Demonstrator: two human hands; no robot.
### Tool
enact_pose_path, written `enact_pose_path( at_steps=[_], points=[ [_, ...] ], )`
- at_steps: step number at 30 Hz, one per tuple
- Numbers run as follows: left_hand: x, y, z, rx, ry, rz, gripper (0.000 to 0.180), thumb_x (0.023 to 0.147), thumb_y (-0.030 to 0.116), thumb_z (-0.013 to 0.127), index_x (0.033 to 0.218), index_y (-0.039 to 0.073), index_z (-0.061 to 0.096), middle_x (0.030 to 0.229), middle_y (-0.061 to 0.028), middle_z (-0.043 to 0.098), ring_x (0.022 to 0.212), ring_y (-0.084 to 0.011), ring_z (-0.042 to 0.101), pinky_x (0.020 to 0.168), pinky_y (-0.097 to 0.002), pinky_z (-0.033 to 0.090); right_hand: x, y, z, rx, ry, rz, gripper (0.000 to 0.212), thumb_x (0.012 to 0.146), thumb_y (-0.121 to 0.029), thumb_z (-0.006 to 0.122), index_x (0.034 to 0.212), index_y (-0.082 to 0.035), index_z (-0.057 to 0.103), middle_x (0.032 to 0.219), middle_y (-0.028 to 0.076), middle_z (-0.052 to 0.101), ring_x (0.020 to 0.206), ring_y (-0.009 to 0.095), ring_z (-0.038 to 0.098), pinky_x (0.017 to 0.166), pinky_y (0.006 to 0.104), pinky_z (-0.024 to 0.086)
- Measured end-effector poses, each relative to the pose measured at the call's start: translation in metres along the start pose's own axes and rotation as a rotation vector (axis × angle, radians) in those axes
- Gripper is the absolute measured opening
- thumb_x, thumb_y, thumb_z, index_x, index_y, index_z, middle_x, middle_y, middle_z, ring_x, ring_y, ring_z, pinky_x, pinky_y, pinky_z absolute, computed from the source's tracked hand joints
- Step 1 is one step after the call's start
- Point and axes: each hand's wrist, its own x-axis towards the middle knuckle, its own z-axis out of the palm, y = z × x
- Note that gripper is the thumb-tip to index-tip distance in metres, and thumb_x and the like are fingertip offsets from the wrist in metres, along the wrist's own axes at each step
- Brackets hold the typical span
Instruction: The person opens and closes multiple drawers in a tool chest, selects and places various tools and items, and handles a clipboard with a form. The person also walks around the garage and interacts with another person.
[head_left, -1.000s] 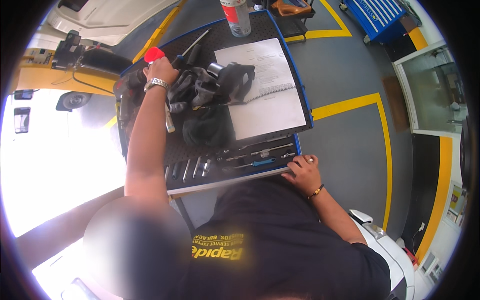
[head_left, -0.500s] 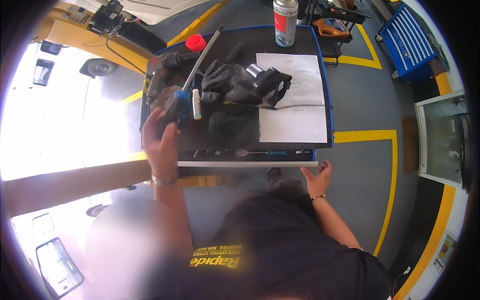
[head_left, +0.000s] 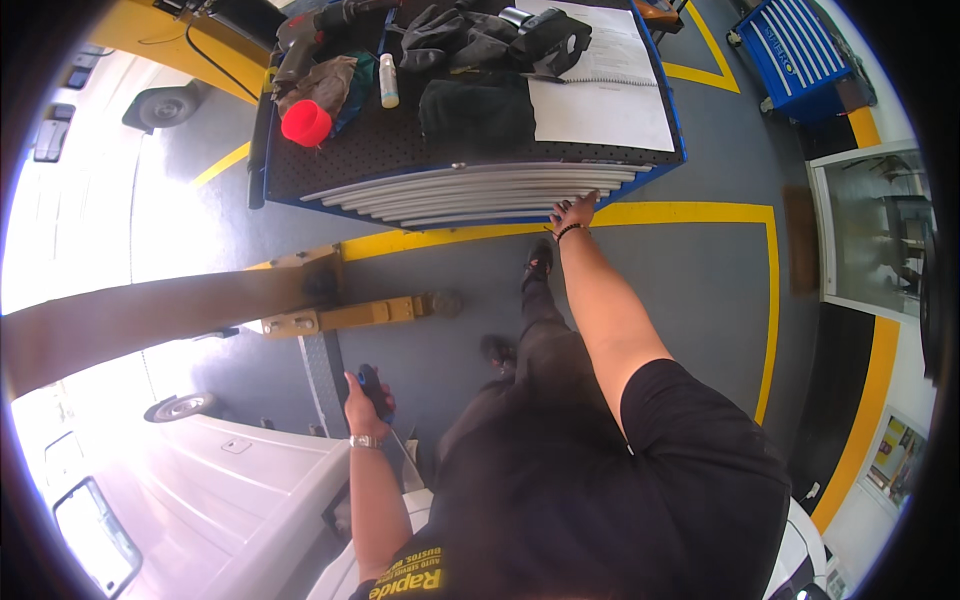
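Observation:
My left hand (head_left: pixel 368 402), low beside my left leg, is closed round the dark and blue handle of a long-shafted screwdriver or pry bar (head_left: pixel 374 388); its thin shaft points down and back. My right arm reaches forward to the tool cart (head_left: pixel 290 178). There my right hand (head_left: pixel 573 212) touches the right end of the grey drawer fronts (head_left: pixel 470 195) with fingers apart, and nothing shows in it. All the drawers look closed.
On the cart lie an impact wrench (head_left: pixel 298 48), a red cup-shaped piece (head_left: pixel 306 123), dark gloves (head_left: pixel 455 40), a white tube (head_left: pixel 388 80), black cloth (head_left: pixel 477 110) and papers (head_left: pixel 605 115). A yellow lift arm (head_left: pixel 370 312) and a white vehicle (head_left: pixel 240 470) stand at left.
The open top drawer has been closed, my right hand now on the drawer fronts. My left hand has brought the long tool from above the cart down beside my leg. The cart appears farther forward.

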Motion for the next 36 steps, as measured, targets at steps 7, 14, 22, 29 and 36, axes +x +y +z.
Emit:
enact_pose_path(
  at_steps=[7, 14, 22, 29, 36],
  points=[
    [-0.021, -0.077, -0.11, 0.045, 0.221, -0.118, 0.072, 0.089, 0.073, 0.044, 0.106, 0.005, 0.06, 0.07, -0.0052, 0.054, 0.056, -0.0174, 0.05, 0.052, -0.0306, 0.042, 0.051, 0.034, 0.006, 0.177, -0.029, -0.018, 0.084, 0.093, -0.07, 0.034, 0.15, -0.008, 0.027, 0.133, 0.018, 0.048, 0.112, 0.029, 0.053, 0.107, 0.0521, 0.032],
    [-0.008, -0.099, -0.129, -0.215, 0.157, -0.192, 0.061, 0.089, 0.066, 0.052, 0.102, 0.007, 0.06, 0.077, -0.0032, 0.054, 0.065, -0.0161, 0.049, 0.058, -0.0303, 0.041, 0.038, 0.059, -0.044, 0.308, -0.285, 0.003, 0.066, 0.093, -0.065, 0.047, 0.127, -0.009, 0.046, 0.104, 0.006, 0.05, 0.092, 0.02, 0.049, 0.096, 0.0467, 0.036],
    [-0.01, -0.08, -0.036, -0.034, -0.186, -0.224, 0.044, 0.096, 0.048, 0.054, 0.119, 0.011, 0.053, 0.083, -0.0035, 0.056, 0.069, -0.0162, 0.052, 0.061, -0.0319, 0.044, -0.052, 0.079, -0.2, -0.555, -0.048, 0.057, 0.056, 0.087, -0.059, 0.063, 0.114, -0.011, 0.055, 0.098, 0.002, 0.062, 0.079, 0.015, 0.063, 0.067, 0.0329, 0.051],
    [-0.008, -0.073, 0.135, 1.455, -1.002, 1.187, 0.04, 0.079, 0.011, 0.07, 0.117, 0.015, 0.059, 0.119, -0.0076, 0.055, 0.116, -0.0243, 0.055, 0.102, -0.0515, 0.042, -0.099, 0.049, -0.265, -0.783, -0.151, 0.239, 0.058, 0.081, -0.051, 0.075, 0.116, -0.009, 0.055, 0.103, 0.004, 0.058, 0.084, 0.014, 0.061, 0.066, 0.0299, 0.051],
    [0.068, -0.12, 0.255, 1.743, -1.449, 1.698, 0.04, 0.08, 0.016, 0.065, 0.119, 0.02, 0.061, 0.129, -0.0079, 0.051, 0.134, -0.0228, 0.043, 0.117, -0.0556, 0.023, -0.124, 0.063, -0.281, -0.699, -0.085, 0.314, 0.058, 0.081, -0.048, 0.075, 0.116, -0.007, 0.052, 0.101, 0.005, 0.058, 0.081, 0.014, 0.061, 0.068, 0.0315, 0.051]
  ],
)
